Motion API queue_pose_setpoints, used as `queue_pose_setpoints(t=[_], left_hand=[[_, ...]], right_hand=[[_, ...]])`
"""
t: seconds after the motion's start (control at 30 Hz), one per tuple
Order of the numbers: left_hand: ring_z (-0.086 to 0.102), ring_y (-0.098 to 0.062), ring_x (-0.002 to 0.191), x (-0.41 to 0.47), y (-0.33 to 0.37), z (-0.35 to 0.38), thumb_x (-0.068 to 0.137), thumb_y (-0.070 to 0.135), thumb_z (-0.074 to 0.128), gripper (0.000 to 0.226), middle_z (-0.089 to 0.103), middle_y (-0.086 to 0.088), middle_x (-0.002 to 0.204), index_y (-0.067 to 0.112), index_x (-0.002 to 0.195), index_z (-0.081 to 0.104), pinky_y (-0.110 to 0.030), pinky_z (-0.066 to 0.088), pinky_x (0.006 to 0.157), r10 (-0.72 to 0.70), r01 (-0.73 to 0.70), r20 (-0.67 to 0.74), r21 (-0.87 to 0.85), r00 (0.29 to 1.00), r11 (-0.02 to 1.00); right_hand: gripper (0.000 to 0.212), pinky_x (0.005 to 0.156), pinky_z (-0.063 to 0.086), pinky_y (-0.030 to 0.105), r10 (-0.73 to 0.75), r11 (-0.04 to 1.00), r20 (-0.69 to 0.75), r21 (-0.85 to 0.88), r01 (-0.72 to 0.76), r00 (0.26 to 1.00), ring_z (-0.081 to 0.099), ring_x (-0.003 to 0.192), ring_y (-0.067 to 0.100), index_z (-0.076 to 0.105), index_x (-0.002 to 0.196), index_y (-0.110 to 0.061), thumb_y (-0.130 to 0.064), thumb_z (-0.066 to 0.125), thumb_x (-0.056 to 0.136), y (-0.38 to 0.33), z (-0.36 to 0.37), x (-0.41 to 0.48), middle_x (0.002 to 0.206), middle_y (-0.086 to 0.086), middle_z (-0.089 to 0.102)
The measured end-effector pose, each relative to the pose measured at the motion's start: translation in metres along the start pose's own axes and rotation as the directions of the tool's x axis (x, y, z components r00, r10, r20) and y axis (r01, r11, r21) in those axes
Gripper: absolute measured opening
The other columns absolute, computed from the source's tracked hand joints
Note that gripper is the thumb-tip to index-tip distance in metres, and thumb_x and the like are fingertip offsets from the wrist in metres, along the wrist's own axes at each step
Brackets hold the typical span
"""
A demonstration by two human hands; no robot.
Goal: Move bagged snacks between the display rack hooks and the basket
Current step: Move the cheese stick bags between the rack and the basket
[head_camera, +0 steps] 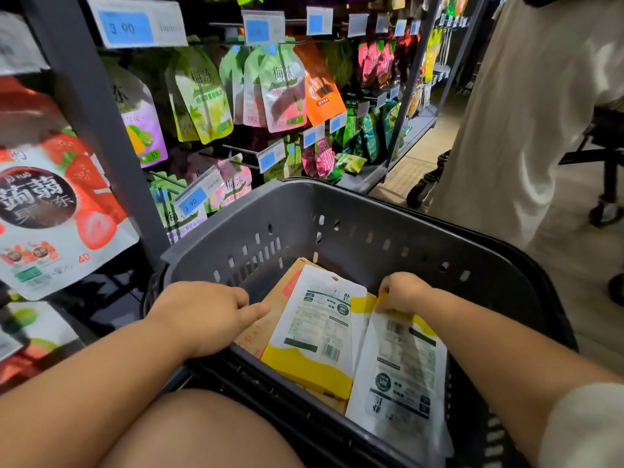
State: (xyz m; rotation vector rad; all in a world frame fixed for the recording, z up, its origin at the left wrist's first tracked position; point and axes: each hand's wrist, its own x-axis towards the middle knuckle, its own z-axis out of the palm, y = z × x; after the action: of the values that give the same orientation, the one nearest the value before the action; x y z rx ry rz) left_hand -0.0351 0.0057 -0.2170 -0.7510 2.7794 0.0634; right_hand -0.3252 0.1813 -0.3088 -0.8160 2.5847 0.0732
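Two bags (pixel 314 332) (pixel 401 366), perhaps more, one basket (pixel 371 231), right hand (pixel 401 292) pinching

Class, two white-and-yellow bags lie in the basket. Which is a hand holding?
The right bag, pinched at its yellow top by the right hand; the left bag lies free, the left hand short of it.
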Motion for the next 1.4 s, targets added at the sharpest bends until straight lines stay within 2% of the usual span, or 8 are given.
queue_pose_setpoints(t=[0.37,0.57,0.67,0.87,1.0,1.17,1.27,1.4], left_hand=[[0.055,-0.009,0.084,0.001,0.0,0.0,0.093,0.072,0.018,0.057,0.059,0.011,0.079,0.029,0.085,0.055,-0.029,0.04,0.067,0.003,-0.003,-0.022,-0.018,1.0,1.0],[0.055,-0.011,0.083,0.001,0.001,0.0,0.093,0.072,0.019,0.057,0.056,0.009,0.077,0.029,0.088,0.056,-0.03,0.038,0.065,0.006,-0.006,-0.023,-0.012,1.0,1.0],[0.052,-0.012,0.082,0.001,0.001,0.0,0.093,0.073,0.02,0.054,0.054,0.01,0.074,0.03,0.08,0.051,-0.029,0.033,0.062,-0.002,0.001,-0.028,-0.018,1.0,1.0],[0.051,-0.012,0.079,0.0,0.002,-0.002,0.094,0.071,0.02,0.055,0.053,0.009,0.073,0.028,0.079,0.05,-0.029,0.033,0.062,0.004,-0.004,-0.03,-0.019,1.0,1.0],[0.05,-0.013,0.08,0.0,0.002,-0.004,0.094,0.071,0.02,0.054,0.052,0.01,0.073,0.027,0.078,0.049,-0.029,0.033,0.062,0.003,-0.004,-0.032,-0.017,0.999,1.0],[0.049,-0.014,0.082,0.0,0.003,-0.003,0.095,0.07,0.021,0.054,0.053,0.01,0.076,0.028,0.081,0.051,-0.031,0.033,0.064,-0.001,0.001,-0.03,-0.013,1.0,1.0],[0.048,-0.015,0.082,0.0,0.003,-0.004,0.095,0.069,0.02,0.053,0.051,0.011,0.076,0.028,0.083,0.051,-0.031,0.032,0.063,0.002,-0.002,-0.015,-0.004,1.0,1.0],[0.049,-0.014,0.081,0.0,0.004,-0.005,0.095,0.069,0.02,0.053,0.051,0.011,0.075,0.028,0.083,0.051,-0.031,0.033,0.064,0.001,-0.001,-0.002,-0.012,1.0,1.0]], right_hand=[[0.051,0.096,0.043,0.034,0.135,0.936,-0.106,0.339,-0.092,0.985,0.054,0.122,0.031,0.054,0.132,-0.007,-0.043,0.059,0.096,-0.003,-0.014,0.004,0.131,0.014,0.059],[0.045,0.097,0.05,0.04,0.327,0.756,-0.002,0.601,-0.26,0.945,0.06,0.112,0.035,0.06,0.121,0.002,-0.037,0.056,0.099,-0.012,0.002,0.001,0.107,0.015,0.062],[0.043,0.098,0.052,0.041,0.334,0.646,0.06,0.712,-0.275,0.941,0.061,0.114,0.036,0.058,0.127,0.002,-0.027,0.058,0.095,-0.019,0.019,0.006,0.12,0.018,0.064],[0.051,0.102,0.037,0.046,0.074,0.993,-0.195,0.11,-0.053,0.978,0.035,0.132,0.031,0.039,0.137,-0.03,-0.046,0.057,0.092,-0.05,0.029,-0.025,0.142,0.008,0.036],[0.067,0.114,0.028,0.045,-0.306,0.952,-0.09,0.002,0.307,0.948,0.025,0.143,0.021,0.039,0.145,-0.036,-0.064,0.056,0.087,-0.066,0.039,-0.037,0.154,-0.003,0.032],[0.096,0.118,0.025,0.046,-0.347,0.938,-0.019,-0.027,0.347,0.938,0.019,0.147,0.026,0.024,0.152,-0.033,-0.075,0.062,0.075,-0.07,0.061,-0.045,0.159,0.004,0.02],[0.079,0.106,0.04,0.036,-0.343,0.937,-0.126,0.018,0.348,0.931,0.04,0.132,0.023,0.042,0.141,-0.026,-0.065,0.067,0.077,-0.071,0.061,-0.048,0.144,0.001,0.043],[0.025,0.073,0.039,0.028,-0.37,0.927,-0.211,-0.02,0.374,0.905,0.058,0.102,0.025,0.054,0.092,-0.023,-0.048,0.057,0.089,-0.075,0.06,-0.053,0.107,0.002,0.061]])
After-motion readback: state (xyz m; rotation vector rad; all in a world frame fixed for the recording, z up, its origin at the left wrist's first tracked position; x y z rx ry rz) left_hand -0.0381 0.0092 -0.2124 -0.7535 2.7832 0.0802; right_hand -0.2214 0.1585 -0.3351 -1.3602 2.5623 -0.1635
